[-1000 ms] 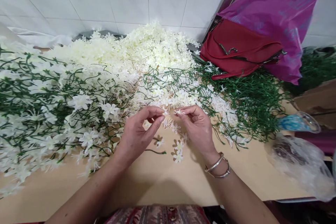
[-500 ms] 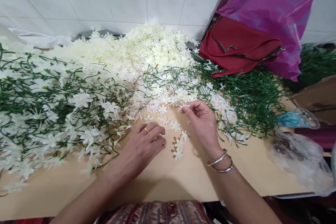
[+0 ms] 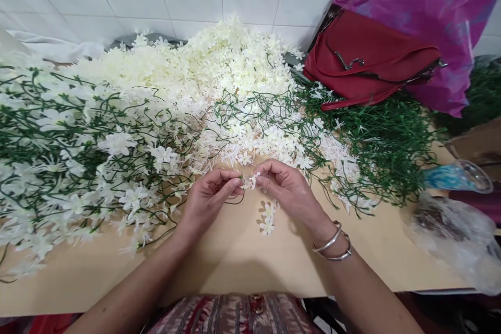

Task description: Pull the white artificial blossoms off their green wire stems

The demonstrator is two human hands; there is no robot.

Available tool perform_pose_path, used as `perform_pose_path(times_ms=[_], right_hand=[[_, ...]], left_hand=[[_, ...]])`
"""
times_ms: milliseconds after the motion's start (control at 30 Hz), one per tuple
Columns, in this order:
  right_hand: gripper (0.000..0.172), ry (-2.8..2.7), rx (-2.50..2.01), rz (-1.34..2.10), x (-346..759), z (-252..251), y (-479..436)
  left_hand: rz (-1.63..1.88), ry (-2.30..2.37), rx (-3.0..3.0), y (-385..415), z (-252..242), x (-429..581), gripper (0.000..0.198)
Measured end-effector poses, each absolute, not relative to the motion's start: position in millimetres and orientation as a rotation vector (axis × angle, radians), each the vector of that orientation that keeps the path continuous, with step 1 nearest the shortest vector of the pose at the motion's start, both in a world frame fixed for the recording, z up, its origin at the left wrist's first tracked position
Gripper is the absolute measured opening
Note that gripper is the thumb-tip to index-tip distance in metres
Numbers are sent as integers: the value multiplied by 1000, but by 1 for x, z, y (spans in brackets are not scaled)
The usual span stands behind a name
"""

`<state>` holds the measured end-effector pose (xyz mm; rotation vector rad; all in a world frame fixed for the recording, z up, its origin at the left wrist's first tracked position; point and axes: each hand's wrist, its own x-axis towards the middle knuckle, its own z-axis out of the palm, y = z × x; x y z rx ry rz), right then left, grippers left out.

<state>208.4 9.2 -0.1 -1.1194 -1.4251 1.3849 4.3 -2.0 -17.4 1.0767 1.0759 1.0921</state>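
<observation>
My left hand (image 3: 207,198) pinches a thin green artificial flower stem (image 3: 237,202), whose end loops out below the fingers. Thumb and forefinger of my right hand (image 3: 291,193) are closed on a small white artificial flower (image 3: 252,180). Both sets of fingertips almost meet at this flower, and they partly hide how it joins the stem. Just below my right hand lie a few loose white blossoms (image 3: 267,226) on the wooden table (image 3: 250,266). Beyond the hands, white stamen pieces (image 3: 211,154) are scattered with more blossoms.
A large heap of white blossoms (image 3: 219,62) rests against the tiled wall. White flowers on green stems (image 3: 117,143) cover the left side. To the right are bare green stems (image 3: 383,146), a red bag (image 3: 376,52), a purple plastic bag (image 3: 438,15), a plastic cup (image 3: 450,176) and a clear bag (image 3: 465,240).
My left hand has risen from the table and now pinches a green stem. My right hand has moved left and slightly down with a white flower, bringing the two hands together.
</observation>
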Motion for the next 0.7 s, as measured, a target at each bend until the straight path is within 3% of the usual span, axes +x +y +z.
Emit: perform_pose_path(times_ms=[700], right_hand=[[12,-1566,-1203,1370,203,5,4]], left_hand=[[912,1187,1563,-8,-22,1,22]])
